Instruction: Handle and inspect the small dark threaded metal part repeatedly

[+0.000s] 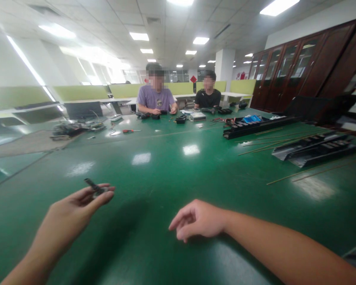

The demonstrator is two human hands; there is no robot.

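My left hand (77, 209) is closed on a small dark metal part with a short rod (91, 184) that sticks up and to the left from between the thumb and fingers. The part's lower end is mostly hidden by the fingers, so its kind is unclear. It is held above the green tabletop (154, 178), which carries the hand's shadow. Over the same tabletop, to the right, my right hand (195, 221) hangs with loosely bent fingers. A gap shows between its thumb and index finger, and nothing is visible in it.
Black metal channels (314, 148) and thin rods (261, 149) lie at the right. Farther back are a red screwdriver (128, 131), a cluttered heap of parts (74, 128) at the left and a white box (197, 116). Two people sit across the table, one in a purple shirt (156, 99).
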